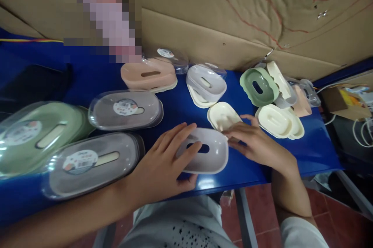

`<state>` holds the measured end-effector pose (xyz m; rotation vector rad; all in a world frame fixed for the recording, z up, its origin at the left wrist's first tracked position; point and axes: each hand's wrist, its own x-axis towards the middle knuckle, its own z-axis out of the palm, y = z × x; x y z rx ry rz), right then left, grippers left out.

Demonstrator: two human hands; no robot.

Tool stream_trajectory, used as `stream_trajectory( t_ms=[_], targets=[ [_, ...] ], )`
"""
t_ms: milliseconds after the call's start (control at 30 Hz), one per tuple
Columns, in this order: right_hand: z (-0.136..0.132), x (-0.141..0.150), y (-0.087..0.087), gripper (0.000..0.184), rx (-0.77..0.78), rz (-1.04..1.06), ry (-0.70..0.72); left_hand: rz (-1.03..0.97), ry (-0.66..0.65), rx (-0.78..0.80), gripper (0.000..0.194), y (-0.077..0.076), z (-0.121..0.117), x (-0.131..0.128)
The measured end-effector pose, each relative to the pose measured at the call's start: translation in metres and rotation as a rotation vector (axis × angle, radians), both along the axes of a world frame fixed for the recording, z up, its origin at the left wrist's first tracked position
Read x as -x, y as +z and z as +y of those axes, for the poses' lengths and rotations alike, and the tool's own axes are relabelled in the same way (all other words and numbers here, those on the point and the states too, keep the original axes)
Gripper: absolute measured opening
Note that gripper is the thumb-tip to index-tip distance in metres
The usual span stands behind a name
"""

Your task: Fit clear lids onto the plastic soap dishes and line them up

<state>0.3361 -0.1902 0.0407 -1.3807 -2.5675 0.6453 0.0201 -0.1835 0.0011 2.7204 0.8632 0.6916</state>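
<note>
My left hand (171,158) lies over the left side of a pale grey oval plastic shell (214,158), fingers on its top and thumb at the near edge. The shell has a slot through its middle. My right hand (253,141) has its fingertips closed at the near edge of a cream oval tray (223,114), just beside the shell's right end. Part of the cream tray is hidden behind those fingers. To the right of it are stacked cream trays (274,120), and a green scalloped shell (260,89) leans behind them.
Clear-lidded grey boxes (125,110) and a green one (43,135) stand on the left of the blue table (250,176). A peach shell (148,73) and a grey shell (206,83) sit farther back. Cardboard (186,26) lines the back; a carton (344,104) is at right.
</note>
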Motion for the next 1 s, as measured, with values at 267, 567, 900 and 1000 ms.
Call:
stream_trajectory(
  t_ms=[267,567,900,1000],
  targets=[
    [0.002,0.005,-0.001,0.021,-0.271,0.011,-0.242,-0.042,0.055,0.036,0.043,0.001,0.002,0.0],
    [0.012,0.02,-0.023,0.041,0.061,0.234,-0.271,0.005,-0.092,0.032,0.05,-0.004,-0.001,-0.003],
    [0.005,0.025,-0.021,0.076,0.104,0.226,0.097,0.045,-0.067,0.123,0.064,-0.008,0.001,-0.002],
    [0.004,0.025,-0.019,0.062,0.043,0.247,0.042,0.044,-0.076,0.127,0.063,-0.007,0.001,-0.001]
  ],
)
